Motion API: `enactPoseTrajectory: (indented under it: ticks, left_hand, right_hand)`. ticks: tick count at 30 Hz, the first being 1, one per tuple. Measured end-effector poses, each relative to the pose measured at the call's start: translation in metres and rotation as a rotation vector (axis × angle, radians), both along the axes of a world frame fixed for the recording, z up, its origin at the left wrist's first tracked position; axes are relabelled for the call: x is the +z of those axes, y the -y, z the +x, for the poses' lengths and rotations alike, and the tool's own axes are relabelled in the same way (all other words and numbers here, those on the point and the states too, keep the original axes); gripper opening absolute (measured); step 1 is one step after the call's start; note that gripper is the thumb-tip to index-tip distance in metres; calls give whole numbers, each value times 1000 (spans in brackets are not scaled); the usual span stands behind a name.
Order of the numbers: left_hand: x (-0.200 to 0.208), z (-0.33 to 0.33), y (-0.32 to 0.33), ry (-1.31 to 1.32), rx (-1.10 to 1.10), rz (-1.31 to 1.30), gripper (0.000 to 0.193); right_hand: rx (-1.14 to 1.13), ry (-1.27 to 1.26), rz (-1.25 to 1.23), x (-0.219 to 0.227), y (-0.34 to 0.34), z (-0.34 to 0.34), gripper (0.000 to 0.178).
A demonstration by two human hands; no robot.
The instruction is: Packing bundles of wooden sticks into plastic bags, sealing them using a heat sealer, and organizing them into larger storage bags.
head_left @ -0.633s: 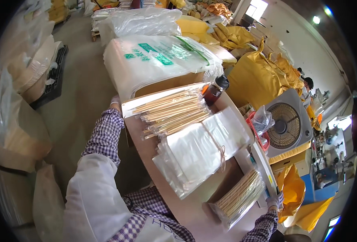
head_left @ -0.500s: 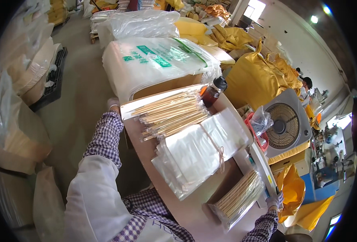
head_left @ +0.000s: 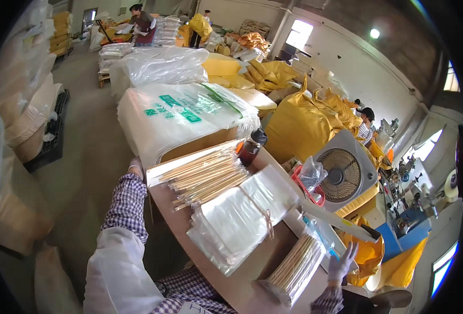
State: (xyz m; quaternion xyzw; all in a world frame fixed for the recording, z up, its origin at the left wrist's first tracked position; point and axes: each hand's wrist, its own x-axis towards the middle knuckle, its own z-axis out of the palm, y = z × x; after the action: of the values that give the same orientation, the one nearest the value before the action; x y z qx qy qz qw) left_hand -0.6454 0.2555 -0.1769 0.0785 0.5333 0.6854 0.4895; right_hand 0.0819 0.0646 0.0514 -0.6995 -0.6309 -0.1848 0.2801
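My right hand, in a thin pale glove, is raised at the table's right side with its fingers stretched apart and nothing in them. Beside it is a bag sealer with a long white arm, tilted up. A clear bag of wooden sticks lies with its top end at the sealer. At the table's far left corner is my gloved left hand; its fingers are mostly hidden. Several bagged bundles of sticks lie close to it. A stack of clear plastic bags, tied with string, covers the middle of the brown table.
A dark bottle stands at the table's far edge. Beyond are a pile of printed plastic sacks and large yellow sacks. A grey box fan and a red basket stand at right. People work farther back.
My right hand has let go of the sealer's arm, and its fingers have spread. The arm has swung up. The view has tilted up, showing more of the room; my left hand stays at the corner.
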Motion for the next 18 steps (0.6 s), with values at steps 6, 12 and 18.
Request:
enactPoseTrajectory:
  ticks: [6,12,18]
  left_hand:
    - [-21,-41,-19,-1252,-60,-647,36]
    - [104,-21,32,-1790,-493,-1071,24]
    - [145,-70,27,-1759,-404,-908,26]
  right_hand:
    - [155,2,-64,-29,106,-42,71]
    - [126,-501,-162,-38,153,-32,73]
    - [203,-492,-197,-13,154,-85,68]
